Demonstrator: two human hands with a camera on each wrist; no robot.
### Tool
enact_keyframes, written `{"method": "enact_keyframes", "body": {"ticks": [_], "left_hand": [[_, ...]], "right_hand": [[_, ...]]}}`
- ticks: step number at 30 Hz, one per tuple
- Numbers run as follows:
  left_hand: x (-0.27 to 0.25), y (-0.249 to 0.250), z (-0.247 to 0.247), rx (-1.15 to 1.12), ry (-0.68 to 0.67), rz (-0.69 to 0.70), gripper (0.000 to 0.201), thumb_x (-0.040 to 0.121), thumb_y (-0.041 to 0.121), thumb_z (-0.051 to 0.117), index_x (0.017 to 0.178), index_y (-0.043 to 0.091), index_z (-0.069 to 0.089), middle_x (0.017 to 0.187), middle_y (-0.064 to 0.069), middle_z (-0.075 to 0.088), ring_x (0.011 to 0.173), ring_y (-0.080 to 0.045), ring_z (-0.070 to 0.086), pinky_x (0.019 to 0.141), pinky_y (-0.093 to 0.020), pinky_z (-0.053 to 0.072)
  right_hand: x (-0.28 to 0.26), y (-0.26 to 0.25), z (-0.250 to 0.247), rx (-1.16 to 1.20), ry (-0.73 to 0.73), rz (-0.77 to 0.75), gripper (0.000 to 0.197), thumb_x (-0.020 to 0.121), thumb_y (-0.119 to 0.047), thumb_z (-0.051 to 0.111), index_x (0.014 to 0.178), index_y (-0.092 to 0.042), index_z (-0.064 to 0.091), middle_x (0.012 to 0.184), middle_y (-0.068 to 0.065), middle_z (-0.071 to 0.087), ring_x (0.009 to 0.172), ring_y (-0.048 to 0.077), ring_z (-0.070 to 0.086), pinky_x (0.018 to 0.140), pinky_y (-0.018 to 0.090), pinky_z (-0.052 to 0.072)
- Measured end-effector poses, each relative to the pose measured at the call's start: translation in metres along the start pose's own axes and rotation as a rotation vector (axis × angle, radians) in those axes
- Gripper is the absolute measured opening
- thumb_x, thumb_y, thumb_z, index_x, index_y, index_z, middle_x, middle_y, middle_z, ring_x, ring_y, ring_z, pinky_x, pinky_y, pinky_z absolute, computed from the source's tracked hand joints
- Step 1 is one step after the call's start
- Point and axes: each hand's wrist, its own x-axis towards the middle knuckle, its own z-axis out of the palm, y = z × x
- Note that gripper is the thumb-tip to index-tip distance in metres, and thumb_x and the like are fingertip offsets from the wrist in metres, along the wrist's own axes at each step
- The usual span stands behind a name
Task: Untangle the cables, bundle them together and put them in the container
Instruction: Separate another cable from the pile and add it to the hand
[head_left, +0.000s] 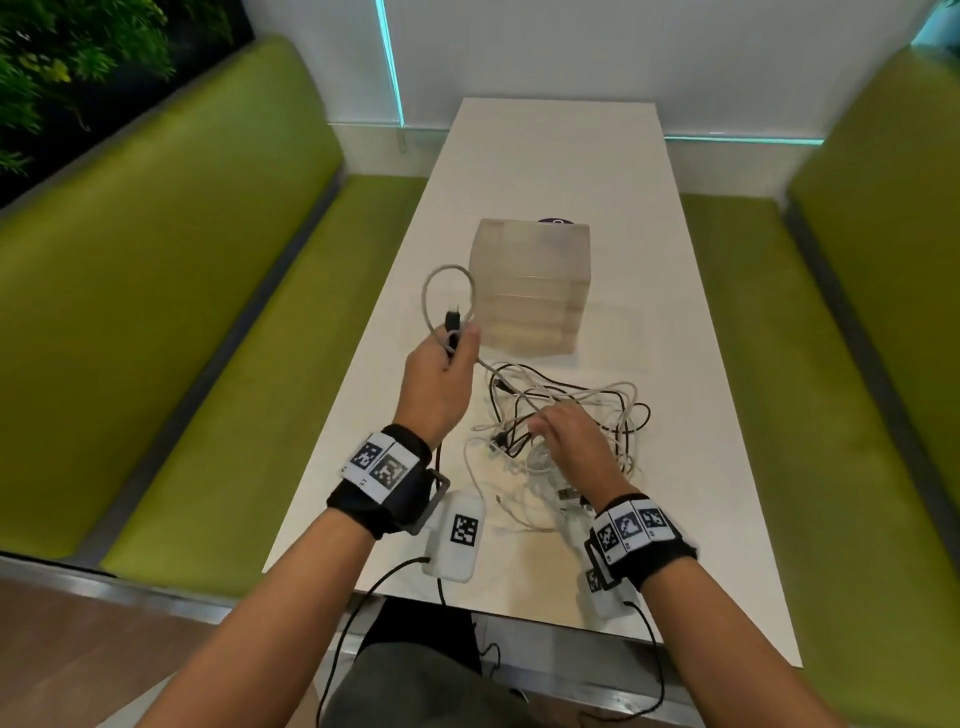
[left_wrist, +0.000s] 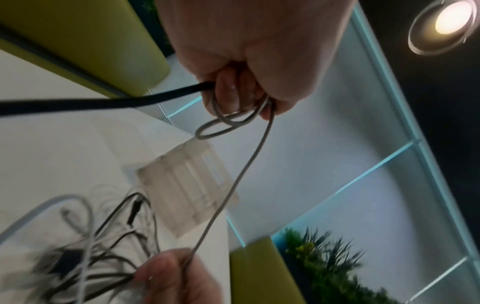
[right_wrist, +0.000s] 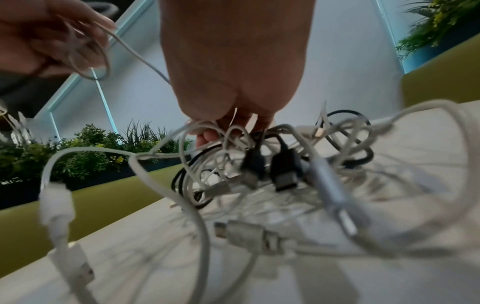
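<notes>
My left hand (head_left: 457, 343) is raised above the white table (head_left: 545, 156) and grips a looped grey cable (head_left: 431, 280) together with a black plug (head_left: 454, 325). In the left wrist view the same hand (left_wrist: 241, 96) is curled round the grey loops (left_wrist: 221, 125) and a black cable (left_wrist: 103, 100). The grey cable runs down to a tangle of white, grey and black cables (head_left: 623, 410). My right hand (head_left: 545, 423) sits on the tangle, its fingers (right_wrist: 207, 135) curled into the strands (right_wrist: 259, 174). A translucent container (head_left: 530, 280) stands just behind the tangle.
Green upholstered benches (head_left: 182, 312) flank the narrow table on both sides. A dark round object (head_left: 556, 221) peeks out behind the container. White tagged wrist units (head_left: 457, 540) with black leads hang near the table's front edge. Plants (head_left: 62, 62) line the far left.
</notes>
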Motion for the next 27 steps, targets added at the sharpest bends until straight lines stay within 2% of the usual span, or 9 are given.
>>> {"method": "enact_keyframes", "body": {"ticks": [4, 6, 8, 10, 12, 15, 20, 24, 27], "left_hand": [[0.007, 0.006, -0.016, -0.085, 0.139, -0.021, 0.033, 0.098, 0.037, 0.046, 0.071, 0.018, 0.044, 0.057, 0.005, 0.038, 0.043, -0.003, 0.031, 0.052, -0.03, 0.032], [0.007, -0.001, -0.014, -0.061, 0.121, -0.035, 0.035, 0.098, 0.039, 0.045, 0.07, 0.017, 0.044, 0.054, 0.007, 0.036, 0.042, -0.002, 0.03, 0.05, -0.028, 0.029], [0.001, -0.01, -0.004, 0.041, -0.034, -0.079, 0.037, 0.097, 0.043, 0.045, 0.07, 0.018, 0.046, 0.054, 0.008, 0.038, 0.044, -0.005, 0.033, 0.051, -0.027, 0.031], [-0.007, -0.022, 0.012, 0.175, -0.246, -0.141, 0.04, 0.095, 0.048, 0.046, 0.073, 0.016, 0.054, 0.055, 0.007, 0.044, 0.047, -0.01, 0.039, 0.053, -0.027, 0.034], [-0.014, -0.03, 0.028, 0.297, -0.411, -0.194, 0.05, 0.093, 0.055, 0.045, 0.075, 0.011, 0.059, 0.057, 0.004, 0.049, 0.048, -0.013, 0.044, 0.05, -0.026, 0.034], [-0.019, -0.033, 0.044, 0.294, -0.516, -0.286, 0.055, 0.091, 0.06, 0.044, 0.066, 0.011, 0.048, 0.055, 0.0, 0.044, 0.046, -0.014, 0.038, 0.048, -0.027, 0.03], [-0.019, -0.031, 0.044, 0.196, -0.65, -0.311, 0.043, 0.096, 0.039, 0.051, 0.061, 0.017, 0.04, 0.053, 0.003, 0.032, 0.046, -0.012, 0.026, 0.049, -0.029, 0.023], [-0.018, -0.031, 0.044, 0.318, -0.642, -0.225, 0.035, 0.096, 0.024, 0.051, 0.063, 0.012, 0.044, 0.051, 0.001, 0.04, 0.044, -0.014, 0.035, 0.047, -0.027, 0.028], [-0.018, -0.025, 0.042, 0.333, -0.557, -0.165, 0.034, 0.093, 0.019, 0.051, 0.061, 0.013, 0.043, 0.051, 0.002, 0.043, 0.047, -0.013, 0.038, 0.044, -0.02, 0.029]], "right_hand": [[0.007, -0.004, -0.003, 0.001, -0.006, -0.015, 0.025, 0.097, -0.025, 0.05, 0.086, -0.008, 0.064, 0.089, 0.007, 0.065, 0.087, 0.025, 0.051, 0.079, 0.039, 0.04], [0.008, -0.006, -0.004, 0.02, 0.005, -0.015, 0.022, 0.096, -0.021, 0.051, 0.086, -0.009, 0.067, 0.091, 0.007, 0.067, 0.087, 0.022, 0.052, 0.082, 0.039, 0.04], [0.005, -0.011, -0.006, 0.054, 0.064, -0.059, 0.032, 0.097, -0.028, 0.046, 0.084, -0.012, 0.07, 0.087, 0.005, 0.069, 0.081, 0.013, 0.049, 0.08, 0.034, 0.038], [0.003, -0.016, -0.006, 0.022, 0.083, -0.119, 0.038, 0.096, -0.035, 0.041, 0.085, -0.014, 0.071, 0.085, 0.003, 0.069, 0.079, 0.011, 0.047, 0.076, 0.031, 0.036], [0.003, -0.02, -0.007, -0.073, 0.019, -0.101, 0.023, 0.095, -0.027, 0.049, 0.094, -0.017, 0.069, 0.09, 0.001, 0.067, 0.083, 0.016, 0.05, 0.079, 0.034, 0.04], [0.005, -0.022, -0.006, -0.144, 0.037, -0.094, 0.02, 0.094, -0.019, 0.049, 0.097, -0.012, 0.068, 0.094, 0.003, 0.067, 0.088, 0.022, 0.052, 0.081, 0.035, 0.04], [0.001, -0.025, -0.014, -0.022, 0.135, -0.125, 0.036, 0.076, -0.024, 0.033, 0.076, -0.008, 0.065, 0.079, 0.008, 0.064, 0.079, 0.027, 0.049, 0.073, 0.039, 0.038], [0.003, -0.025, -0.017, -0.045, 0.147, -0.092, 0.016, 0.073, -0.008, 0.052, 0.073, -0.006, 0.068, 0.075, 0.007, 0.064, 0.078, 0.03, 0.052, 0.071, 0.045, 0.044], [0.005, -0.021, -0.013, -0.105, 0.157, -0.112, 0.016, 0.078, -0.01, 0.057, 0.084, -0.009, 0.071, 0.082, 0.004, 0.066, 0.082, 0.029, 0.053, 0.074, 0.044, 0.044]]}}
